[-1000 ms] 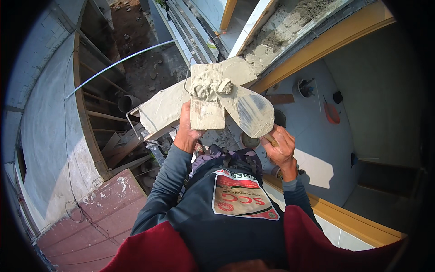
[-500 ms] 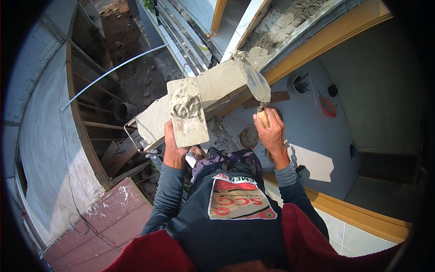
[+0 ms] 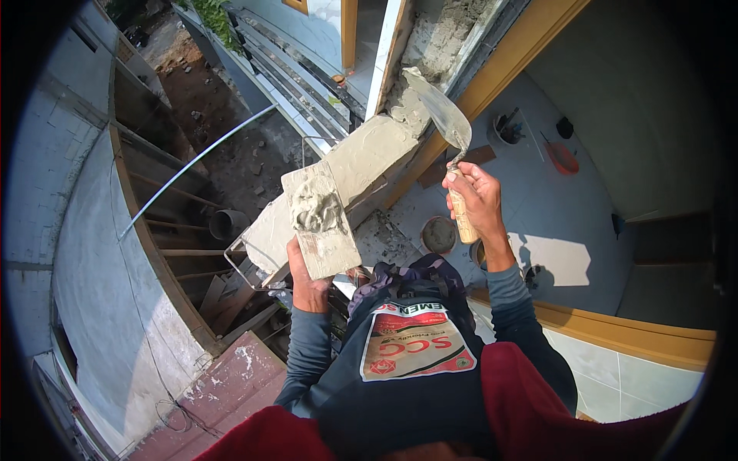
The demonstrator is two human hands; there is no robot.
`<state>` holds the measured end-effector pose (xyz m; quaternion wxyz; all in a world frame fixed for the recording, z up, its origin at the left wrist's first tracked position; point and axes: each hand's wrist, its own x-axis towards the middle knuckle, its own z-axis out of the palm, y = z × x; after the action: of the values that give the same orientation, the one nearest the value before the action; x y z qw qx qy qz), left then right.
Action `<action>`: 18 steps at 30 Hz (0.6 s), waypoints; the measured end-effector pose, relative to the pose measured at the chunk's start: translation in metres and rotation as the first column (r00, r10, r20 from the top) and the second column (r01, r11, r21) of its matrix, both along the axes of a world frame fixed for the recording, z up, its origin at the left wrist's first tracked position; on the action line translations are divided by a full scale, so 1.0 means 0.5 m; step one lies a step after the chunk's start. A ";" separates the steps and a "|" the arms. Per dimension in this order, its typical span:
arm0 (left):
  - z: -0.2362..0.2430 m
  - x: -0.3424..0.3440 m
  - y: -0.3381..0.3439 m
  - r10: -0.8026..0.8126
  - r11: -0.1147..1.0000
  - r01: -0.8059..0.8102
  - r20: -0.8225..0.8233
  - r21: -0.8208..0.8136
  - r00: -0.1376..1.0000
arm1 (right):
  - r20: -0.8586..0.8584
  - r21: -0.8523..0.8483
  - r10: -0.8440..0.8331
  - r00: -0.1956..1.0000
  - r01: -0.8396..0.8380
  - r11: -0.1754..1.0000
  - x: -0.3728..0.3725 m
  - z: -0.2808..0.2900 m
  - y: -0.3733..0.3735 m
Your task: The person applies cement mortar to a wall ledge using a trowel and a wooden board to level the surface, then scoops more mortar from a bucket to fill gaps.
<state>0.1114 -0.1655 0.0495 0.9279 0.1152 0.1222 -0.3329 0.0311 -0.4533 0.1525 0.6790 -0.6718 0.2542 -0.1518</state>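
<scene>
My left hand [image 3: 306, 283] grips the near end of a rectangular plasterer's board [image 3: 330, 257], which bears a lump of wet grey mortar [image 3: 316, 206]. The board is held over a narrow wall top [image 3: 377, 146] coated with smoothed pale mortar. Closed around a wooden handle, my right hand [image 3: 480, 198] holds a trowel [image 3: 447, 119]. Its metal blade points up and left, with mortar at the tip, over the rough mortar [image 3: 407, 107] where the coated stretch ends. Whether the blade touches that surface I cannot tell.
An orange-yellow frame [image 3: 492, 84] runs along the right. On the tiled floor below stand a bucket of mortar [image 3: 439, 234], a tool bucket [image 3: 507, 127] and an orange basin [image 3: 563, 157]. Bent metal rods [image 3: 244, 261] stick out by the wall. A deep drop with planks [image 3: 200, 253] lies left.
The whole view has shifted. My right hand has turned the trowel, so more of its handle shows and its tip sits farther up over the rough mortar. The left hand still holds the loaded board.
</scene>
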 end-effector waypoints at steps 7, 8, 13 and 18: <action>0.018 -0.018 0.015 0.050 0.994 -0.048 -0.025 0.096 0.998 | -0.016 0.034 -0.012 1.000 0.013 0.999 -0.032 -0.001 -0.020; 0.023 -0.021 0.019 0.043 0.995 -0.042 -0.012 0.086 0.999 | -0.001 0.025 -0.020 1.000 0.020 0.999 -0.041 0.003 -0.018; 0.021 -0.031 0.034 0.058 0.994 -0.052 -0.052 0.097 0.997 | -0.018 0.075 -0.013 1.000 0.015 0.997 -0.078 0.006 -0.027; 0.014 -0.036 0.044 0.054 0.992 -0.048 -0.046 0.116 0.997 | -0.006 -0.088 -0.022 1.000 0.022 0.996 -0.127 0.008 -0.003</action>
<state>0.0934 -0.1433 0.0567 0.9247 0.1568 0.1666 -0.3042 -0.0323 -0.4547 0.1565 0.6462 -0.6987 0.2570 -0.1679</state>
